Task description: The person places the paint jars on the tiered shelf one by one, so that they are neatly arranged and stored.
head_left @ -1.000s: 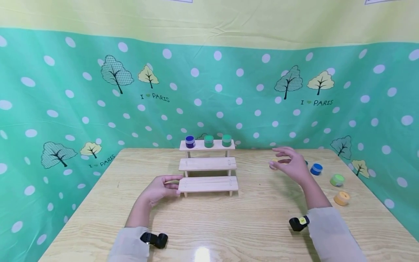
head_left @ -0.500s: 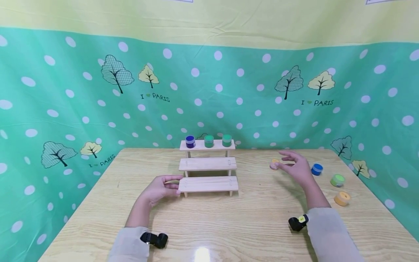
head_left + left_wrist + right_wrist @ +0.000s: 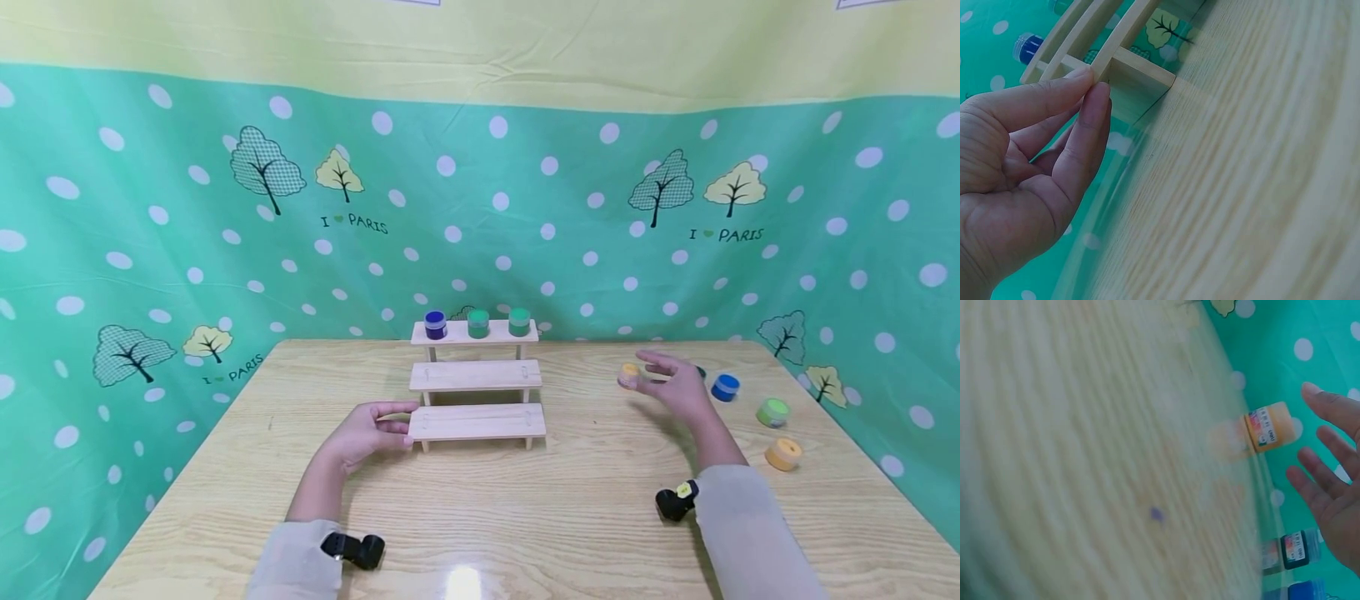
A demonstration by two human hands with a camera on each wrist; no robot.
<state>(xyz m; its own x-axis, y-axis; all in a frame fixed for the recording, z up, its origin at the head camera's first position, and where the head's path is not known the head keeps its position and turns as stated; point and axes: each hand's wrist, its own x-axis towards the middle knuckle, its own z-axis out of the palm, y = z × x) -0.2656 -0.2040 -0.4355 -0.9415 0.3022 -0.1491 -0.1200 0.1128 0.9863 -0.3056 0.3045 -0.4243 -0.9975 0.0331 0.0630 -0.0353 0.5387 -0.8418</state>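
Note:
My left hand [image 3: 367,437] pinches the left end of the lowest board of a three-tier wooden display stand [image 3: 477,423]. In the left wrist view its thumb and forefinger [image 3: 1094,103] meet at the board's end. A small orange paint jar [image 3: 1270,427] with a printed label stands upright on the table at the right. Beside that jar, my right hand [image 3: 678,390] has its fingers spread, with nothing in them. The right wrist view shows a gap between fingertips and jar. A dark blue jar [image 3: 435,325] and two green jars [image 3: 477,323] line the top tier.
Right of the right hand stand a blue jar [image 3: 724,387], a light green jar [image 3: 772,412] and another orange jar [image 3: 783,454]. A dark jar [image 3: 1296,550] is partly hidden behind that hand in the head view. A patterned green cloth [image 3: 570,250] hangs behind the wooden table [image 3: 585,517].
The right hand's fingers, earlier overlapping the orange jar, have drawn off to the right, leaving more of it in view. The left hand and the stand have stayed still.

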